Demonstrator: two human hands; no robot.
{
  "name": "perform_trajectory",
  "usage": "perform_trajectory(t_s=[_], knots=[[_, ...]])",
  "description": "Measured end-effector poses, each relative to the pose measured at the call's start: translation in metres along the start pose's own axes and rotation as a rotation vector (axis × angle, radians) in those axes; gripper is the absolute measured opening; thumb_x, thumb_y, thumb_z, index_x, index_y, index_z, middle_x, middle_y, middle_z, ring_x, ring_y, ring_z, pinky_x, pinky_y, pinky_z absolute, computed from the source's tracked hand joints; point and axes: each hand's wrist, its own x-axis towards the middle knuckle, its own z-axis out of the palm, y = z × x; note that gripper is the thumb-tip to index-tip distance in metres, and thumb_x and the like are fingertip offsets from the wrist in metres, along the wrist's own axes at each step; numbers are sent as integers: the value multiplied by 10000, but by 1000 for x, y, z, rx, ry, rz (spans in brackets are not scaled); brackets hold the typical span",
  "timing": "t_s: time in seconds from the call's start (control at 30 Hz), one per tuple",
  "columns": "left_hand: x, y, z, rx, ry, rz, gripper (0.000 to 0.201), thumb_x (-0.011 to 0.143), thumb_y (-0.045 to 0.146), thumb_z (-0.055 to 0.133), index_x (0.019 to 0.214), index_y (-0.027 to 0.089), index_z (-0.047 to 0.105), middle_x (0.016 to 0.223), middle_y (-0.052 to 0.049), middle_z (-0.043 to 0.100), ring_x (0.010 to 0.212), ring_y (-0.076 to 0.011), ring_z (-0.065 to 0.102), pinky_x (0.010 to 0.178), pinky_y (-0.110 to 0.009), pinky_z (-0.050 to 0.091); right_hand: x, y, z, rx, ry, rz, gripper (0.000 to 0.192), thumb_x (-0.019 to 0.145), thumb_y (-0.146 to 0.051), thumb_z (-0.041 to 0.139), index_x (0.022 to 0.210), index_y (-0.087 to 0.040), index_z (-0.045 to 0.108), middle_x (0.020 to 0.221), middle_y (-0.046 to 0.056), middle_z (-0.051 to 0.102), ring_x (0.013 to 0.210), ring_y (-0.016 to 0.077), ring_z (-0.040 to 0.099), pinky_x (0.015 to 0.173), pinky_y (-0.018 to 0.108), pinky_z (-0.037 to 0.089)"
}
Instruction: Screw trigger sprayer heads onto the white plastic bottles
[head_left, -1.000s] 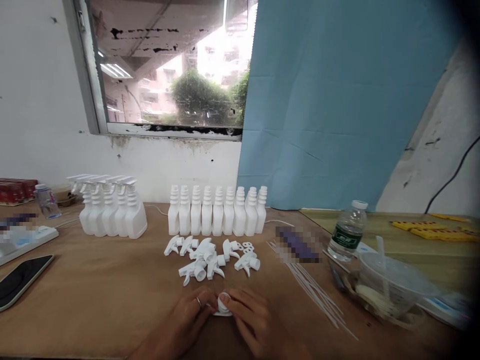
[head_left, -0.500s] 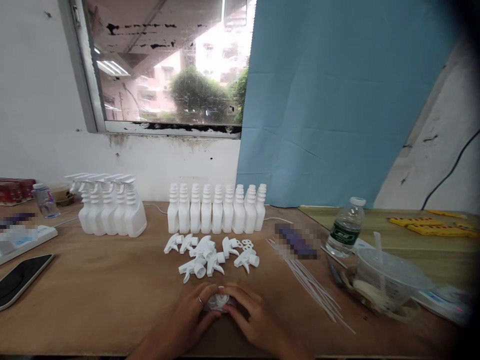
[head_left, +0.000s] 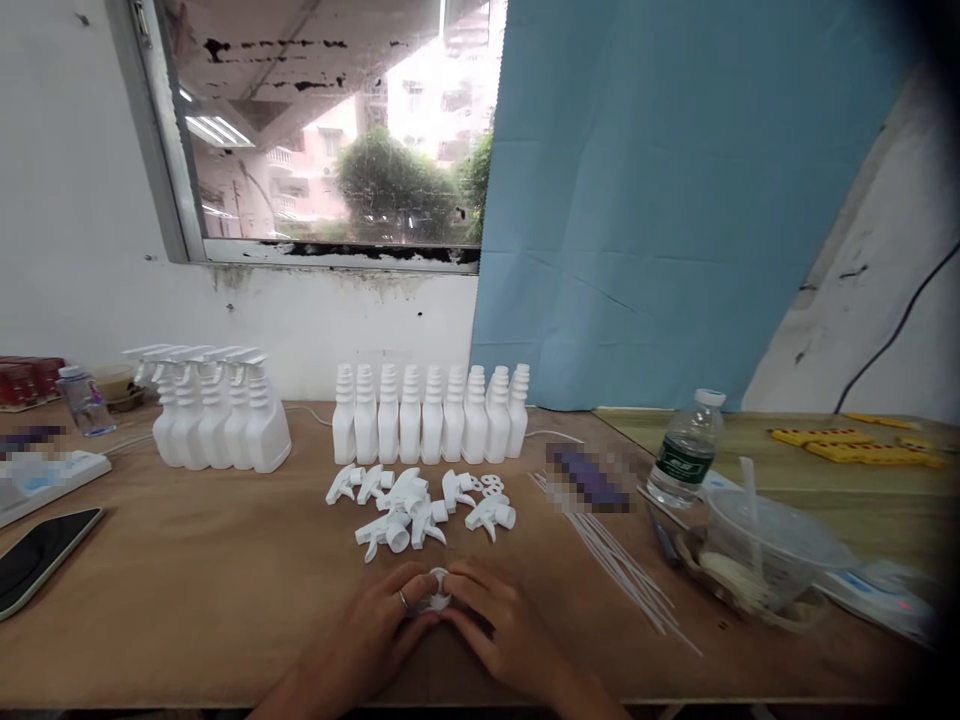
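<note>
The sprayer head [head_left: 433, 592] I'm holding is small, white plastic, its round collar turned up toward me. It sits low on the table, pinched between my fingertips.

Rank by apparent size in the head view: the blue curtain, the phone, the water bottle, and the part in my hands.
1. blue curtain
2. phone, though nearer and cut by the edge
3. water bottle
4. white part between both hands
</note>
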Motion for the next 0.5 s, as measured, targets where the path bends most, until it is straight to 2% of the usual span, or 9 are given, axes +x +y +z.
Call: perform_trajectory(t_s=[0.23,0.4,0.5], knots=[[0,-3,1,50,-12,13,327,918,190,544,1217,312,492,1183,10,601,1023,-161,599,905,-248,470,-1,0,3,-28,36,-21,238,885,-164,525,1105,-210,603,1055,78,676,975,200,632,892,316,512],[1,-4,2,85,-17,21,243,956,209,473,1181,283,526,1150,-14,614,1002,-169,608,896,-259,486,-2,0,1,-31,24,-23,256,894,-141,498,1118,-218,595,1071,71,670,975,192,634,884,310,524],[1,-4,2,113,-3,35,233,969,264,456,1184,275,547,1131,-30,626,983,-181,620,884,-267,501,0,-8,0,-124,15,26,296,859,-131,520,1141,-205,571,1212,104,616,1074,245,588,951,402,488]])
